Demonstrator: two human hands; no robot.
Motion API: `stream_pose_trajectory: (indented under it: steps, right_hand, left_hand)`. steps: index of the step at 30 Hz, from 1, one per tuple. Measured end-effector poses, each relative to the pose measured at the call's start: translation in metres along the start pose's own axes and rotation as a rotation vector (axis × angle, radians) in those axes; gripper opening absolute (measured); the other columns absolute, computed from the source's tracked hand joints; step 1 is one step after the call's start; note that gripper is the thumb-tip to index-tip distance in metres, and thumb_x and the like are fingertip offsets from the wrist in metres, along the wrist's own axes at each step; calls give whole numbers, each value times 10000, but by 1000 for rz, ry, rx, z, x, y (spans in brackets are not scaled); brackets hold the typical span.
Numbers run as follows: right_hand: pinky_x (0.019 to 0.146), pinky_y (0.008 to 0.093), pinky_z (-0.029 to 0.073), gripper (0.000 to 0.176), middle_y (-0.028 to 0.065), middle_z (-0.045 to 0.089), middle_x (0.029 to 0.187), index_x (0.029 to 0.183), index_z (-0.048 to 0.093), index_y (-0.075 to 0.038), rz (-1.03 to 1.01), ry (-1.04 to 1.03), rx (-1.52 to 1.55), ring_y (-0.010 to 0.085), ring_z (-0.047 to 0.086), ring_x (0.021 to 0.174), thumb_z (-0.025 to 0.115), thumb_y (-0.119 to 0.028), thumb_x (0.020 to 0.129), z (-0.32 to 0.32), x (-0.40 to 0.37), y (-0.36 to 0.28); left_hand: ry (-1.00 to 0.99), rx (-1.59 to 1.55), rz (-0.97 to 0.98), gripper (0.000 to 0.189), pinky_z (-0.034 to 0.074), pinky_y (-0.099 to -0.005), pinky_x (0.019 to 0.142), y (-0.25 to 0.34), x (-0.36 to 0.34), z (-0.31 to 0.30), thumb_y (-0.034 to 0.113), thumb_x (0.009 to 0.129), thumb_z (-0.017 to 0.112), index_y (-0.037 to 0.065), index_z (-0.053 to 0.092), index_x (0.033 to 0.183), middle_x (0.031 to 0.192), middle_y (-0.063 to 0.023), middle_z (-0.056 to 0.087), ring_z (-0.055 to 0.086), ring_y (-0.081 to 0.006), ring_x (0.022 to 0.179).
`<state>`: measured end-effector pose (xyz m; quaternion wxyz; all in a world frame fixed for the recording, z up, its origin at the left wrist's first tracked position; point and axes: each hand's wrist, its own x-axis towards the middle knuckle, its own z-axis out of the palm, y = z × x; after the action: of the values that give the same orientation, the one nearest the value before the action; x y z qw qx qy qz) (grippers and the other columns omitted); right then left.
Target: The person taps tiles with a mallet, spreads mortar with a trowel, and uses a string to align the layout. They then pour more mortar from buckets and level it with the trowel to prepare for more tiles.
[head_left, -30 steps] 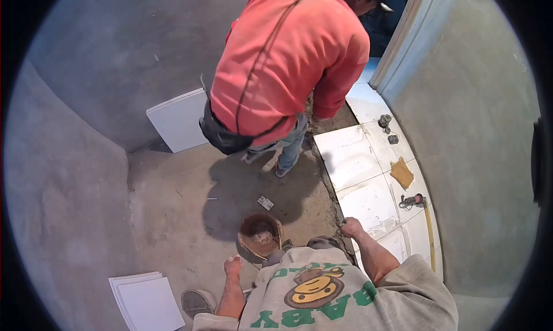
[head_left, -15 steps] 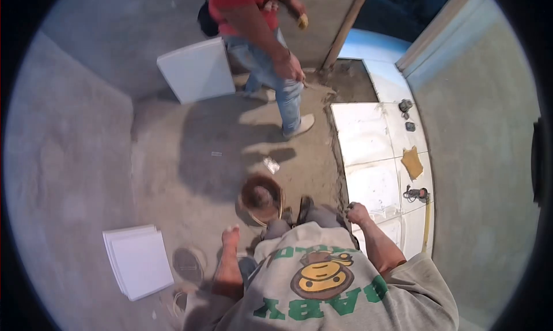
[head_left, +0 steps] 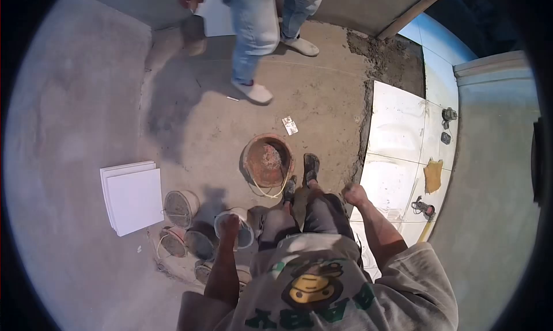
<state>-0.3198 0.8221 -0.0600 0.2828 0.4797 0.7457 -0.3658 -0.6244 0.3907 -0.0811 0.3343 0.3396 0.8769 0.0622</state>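
- Pale bucket (head_left: 245,233): stood left of the person's legs (head_left: 277,224).
- Left hand (head_left: 228,225): appeared over this bucket; whether it gripped the rim, I could not tell.
- Right hand (head_left: 354,194): was closed in a loose fist near the laid white floor tiles (head_left: 390,181).
- Reddish bucket (head_left: 252,163): stood just beside the shoes (head_left: 311,168).
- Co-worker in jeans (head_left: 252,29): was beyond it.

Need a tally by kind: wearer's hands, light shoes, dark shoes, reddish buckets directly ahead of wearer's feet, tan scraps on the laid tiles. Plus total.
Left hand plus right hand: 2
Light shoes: 2
Dark shoes: 2
Reddish bucket: 1
Tan scrap: 1
Total: 8
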Motion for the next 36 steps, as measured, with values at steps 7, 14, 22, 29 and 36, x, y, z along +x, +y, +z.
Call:
stream_pose_trajectory:
  steps: [7, 14, 22, 29, 36]
  right_hand:
    - [850, 452, 477, 330, 243, 632, 1001, 1043, 618, -35, -46, 71, 159, 394, 601, 971, 534, -268, 824, -29, 104, -46]
    - [903, 437, 454, 399, 261, 614, 1043, 1160, 539, -42, 35, -47, 35, 391, 580, 1033, 553, -268, 832, 51, 242, -21]
    - [1040, 430, 340, 635, 205, 436, 1310, 1317, 382, -47, -176, 200, 21, 358, 409, 1226, 621, -378, 830, 193, 453, -99]
    - [926, 422, 418, 634, 185, 468, 1237, 1313, 376, -52, -347, 304, -263, 342, 443, 1182, 610, -324, 791, 219, 508, -115]
    - [850, 422, 453, 430, 181, 568, 1057, 1084, 522, -25, -71, 44, 596, 343, 537, 1027, 639, -216, 717, 116, 463, -45]
  left_hand:
    - [112, 239, 259, 120, 496, -428, 678, 56, 40, 49, 95, 802, 531, 86, 592, 904, 911, -94, 585, 590, -304, 837]
    - [265, -261, -335, 190, 436, -471, 857, 75, 118, 175, 190, 858, 565, 15, 594, 925, 1010, -229, 572, 533, -395, 1027]
    - [2, -1230, -1134, 555, 409, -378, 889, 61, 110, 220, 375, 846, 616, 62, 471, 1281, 1152, -100, 545, 555, -237, 1074]
    - [-210, -1053, -1088, 550, 399, -392, 925, 62, 137, 228, 425, 922, 486, 67, 439, 1336, 1287, -106, 506, 490, -218, 1164]
    - [-230, -1040, -1210, 444, 451, -320, 772, 55, 143, 227, 272, 909, 512, 52, 484, 1294, 1148, -93, 595, 592, -200, 970]
